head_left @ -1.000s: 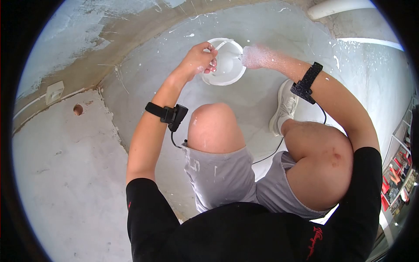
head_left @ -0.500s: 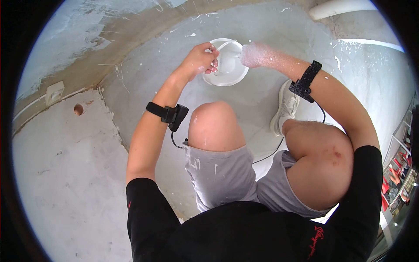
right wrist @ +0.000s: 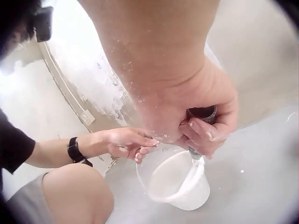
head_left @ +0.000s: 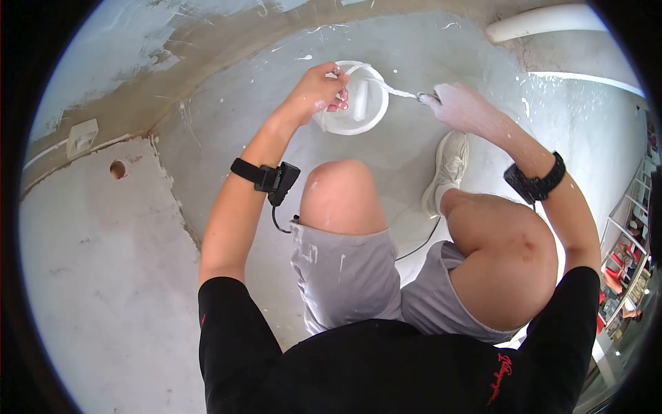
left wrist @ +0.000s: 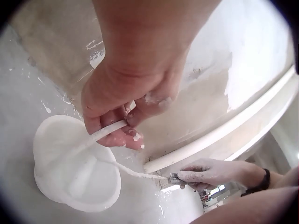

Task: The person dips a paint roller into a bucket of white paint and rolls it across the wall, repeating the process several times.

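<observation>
A white bucket (head_left: 336,127) stands on the floor ahead of the knees, its inside coated white. My left hand (head_left: 318,91) grips the bucket's white bail handle (left wrist: 99,134) with curled fingers at the left rim. In my right hand (head_left: 463,109) is a paint roller by its dark handle (right wrist: 203,113). The roller's white-coated frame (head_left: 396,91) slants over the right rim, and its white sleeve (head_left: 360,102) lies inside the bucket. White paint smears both hands, heavily the right one.
A pale floor (head_left: 407,155) with white splatters surrounds the bucket. Behind it runs a partly painted wall (head_left: 196,62); a white pipe (head_left: 545,23) lies at the upper right. One shoe (head_left: 448,169) is planted right of the bucket. A rack with red items (head_left: 624,259) stands far right.
My right hand has moved right, away from the bucket's rim, and the roller's frame and sleeve now show. The left hand keeps its grip on the bail handle.
</observation>
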Demonstrator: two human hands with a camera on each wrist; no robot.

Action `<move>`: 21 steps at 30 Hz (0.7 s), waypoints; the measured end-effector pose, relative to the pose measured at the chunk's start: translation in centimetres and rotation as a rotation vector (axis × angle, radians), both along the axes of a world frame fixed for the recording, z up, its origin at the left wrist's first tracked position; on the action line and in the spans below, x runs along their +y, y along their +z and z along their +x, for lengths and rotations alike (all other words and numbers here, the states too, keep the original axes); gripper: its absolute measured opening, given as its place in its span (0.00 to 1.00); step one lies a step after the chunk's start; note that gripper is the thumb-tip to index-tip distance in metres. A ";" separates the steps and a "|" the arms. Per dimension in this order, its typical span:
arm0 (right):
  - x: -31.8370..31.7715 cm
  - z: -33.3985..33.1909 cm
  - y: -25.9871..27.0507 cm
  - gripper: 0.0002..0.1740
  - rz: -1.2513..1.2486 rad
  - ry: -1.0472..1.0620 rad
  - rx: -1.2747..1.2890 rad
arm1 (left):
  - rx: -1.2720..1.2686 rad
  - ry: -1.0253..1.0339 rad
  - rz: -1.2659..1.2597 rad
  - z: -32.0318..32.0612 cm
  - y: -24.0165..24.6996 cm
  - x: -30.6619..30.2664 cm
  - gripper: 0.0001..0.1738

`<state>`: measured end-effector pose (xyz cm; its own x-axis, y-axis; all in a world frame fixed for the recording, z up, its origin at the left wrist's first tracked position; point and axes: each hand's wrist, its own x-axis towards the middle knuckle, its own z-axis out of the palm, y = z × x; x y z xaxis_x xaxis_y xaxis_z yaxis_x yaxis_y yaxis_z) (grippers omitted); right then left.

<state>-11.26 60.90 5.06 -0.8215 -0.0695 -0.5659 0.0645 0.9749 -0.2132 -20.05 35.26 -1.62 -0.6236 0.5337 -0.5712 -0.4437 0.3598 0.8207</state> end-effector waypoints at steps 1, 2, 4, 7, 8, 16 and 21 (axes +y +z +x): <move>0.5 0.6 0.3 0.27 0.001 0.005 0.003 | 0.001 0.026 -0.010 0.0 0.2 0.0 0.09; 0.8 1.2 0.9 0.26 -0.012 -0.012 0.021 | 0.003 0.050 -0.020 0.0 0.3 -0.1 0.09; 1.4 1.9 1.6 0.26 -0.023 -0.023 0.040 | 0.007 0.057 -0.029 -0.1 0.7 -0.4 0.09; 2.2 2.7 1.6 0.26 -0.062 -0.078 0.121 | 0.010 0.073 -0.027 0.0 0.9 -0.7 0.09; 2.4 2.9 1.4 0.25 -0.101 -0.109 0.146 | 0.012 0.082 -0.018 0.1 0.8 -0.7 0.09; 6.1 3.0 -0.8 0.29 -0.233 -0.231 0.125 | 0.035 0.265 -0.002 0.1 -0.1 -2.7 0.10; 8.0 2.9 -0.3 0.27 -0.557 -0.741 -0.177 | 0.074 0.381 0.051 0.7 -0.4 -4.6 0.09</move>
<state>-8.40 68.91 4.80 -0.6699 0.1377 -0.7296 0.7031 0.4333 -0.5638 -19.40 30.64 -2.01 -0.8213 0.2821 -0.4959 -0.4766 0.1384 0.8681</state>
